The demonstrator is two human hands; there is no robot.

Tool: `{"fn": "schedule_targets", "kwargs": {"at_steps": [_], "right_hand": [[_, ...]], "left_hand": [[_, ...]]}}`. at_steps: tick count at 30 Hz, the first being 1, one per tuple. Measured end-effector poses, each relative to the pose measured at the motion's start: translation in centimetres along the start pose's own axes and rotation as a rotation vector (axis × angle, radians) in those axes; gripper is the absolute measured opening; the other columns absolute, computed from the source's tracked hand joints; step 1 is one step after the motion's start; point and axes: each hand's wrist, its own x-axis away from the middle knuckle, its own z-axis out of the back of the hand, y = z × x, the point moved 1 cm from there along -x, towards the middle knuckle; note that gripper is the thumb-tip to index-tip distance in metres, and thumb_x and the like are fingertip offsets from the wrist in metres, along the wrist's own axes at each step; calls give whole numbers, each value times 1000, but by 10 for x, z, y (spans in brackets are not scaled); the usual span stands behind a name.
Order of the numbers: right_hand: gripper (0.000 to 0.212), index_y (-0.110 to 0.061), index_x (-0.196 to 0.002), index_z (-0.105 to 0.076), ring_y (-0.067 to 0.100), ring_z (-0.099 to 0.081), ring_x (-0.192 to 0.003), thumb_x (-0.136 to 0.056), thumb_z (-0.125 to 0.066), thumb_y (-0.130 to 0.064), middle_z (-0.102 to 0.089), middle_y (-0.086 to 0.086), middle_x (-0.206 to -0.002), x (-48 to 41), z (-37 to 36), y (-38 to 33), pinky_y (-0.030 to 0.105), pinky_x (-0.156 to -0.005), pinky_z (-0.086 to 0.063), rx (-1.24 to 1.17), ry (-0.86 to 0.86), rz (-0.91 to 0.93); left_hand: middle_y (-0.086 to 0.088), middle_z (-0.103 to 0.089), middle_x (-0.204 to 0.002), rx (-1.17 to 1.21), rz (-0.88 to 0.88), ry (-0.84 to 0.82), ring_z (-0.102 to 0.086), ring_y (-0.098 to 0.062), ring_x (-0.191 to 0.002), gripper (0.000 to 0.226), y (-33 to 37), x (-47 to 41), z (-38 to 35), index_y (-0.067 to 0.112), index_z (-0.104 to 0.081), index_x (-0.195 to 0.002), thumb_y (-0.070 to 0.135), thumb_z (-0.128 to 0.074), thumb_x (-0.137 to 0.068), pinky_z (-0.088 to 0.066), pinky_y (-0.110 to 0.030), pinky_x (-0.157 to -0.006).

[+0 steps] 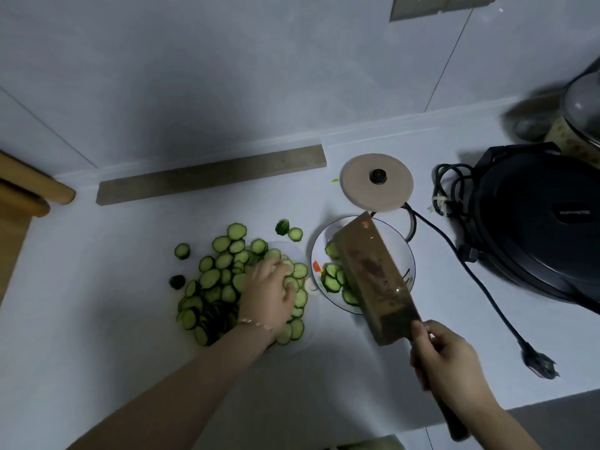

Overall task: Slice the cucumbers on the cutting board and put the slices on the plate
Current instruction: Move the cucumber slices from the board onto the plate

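A heap of green cucumber slices (214,280) lies on a pale cutting board (302,336) that barely stands out from the white counter. My left hand (268,295) rests on top of the heap's right side, fingers spread over the slices. My right hand (448,355) grips the handle of a broad cleaver (373,277). The blade is held flat above a white plate with a blue rim (410,251), hiding much of it. Several cucumber slices (332,280) lie on the plate's left side, beside the blade.
A round beige kettle base (376,181) sits just behind the plate, its black cord (487,293) running right toward the counter's front. A black electric pan (539,228) and a glass-lidded pot (581,121) stand at the right. Stray cucumber ends (282,227) lie by the board.
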Motion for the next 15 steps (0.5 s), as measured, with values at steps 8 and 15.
{"fn": "schedule_targets", "kwargs": {"at_steps": [8,15], "right_hand": [[26,-8,-74,-60,14,-47,-35,-94,-51,-21,-57,13,-52,21,-52,21,28,-43,-44,130,-37,-23],[31,-7,-69,-51,37,-54,-55,-95,-48,-25,-54,17,-56,34,-84,34,42,-53,-46,195,55,-3]], "left_hand": [[-12,-49,-132,-111,9,-261,-54,-33,-113,58,-39,45,15,8,-60,-116,45,-51,-73,-48,-47,-89],[-5,-27,-149,-42,48,-199,-28,-27,-136,60,-32,47,6,10,-45,-135,31,-65,-82,-24,-43,-112]]}}
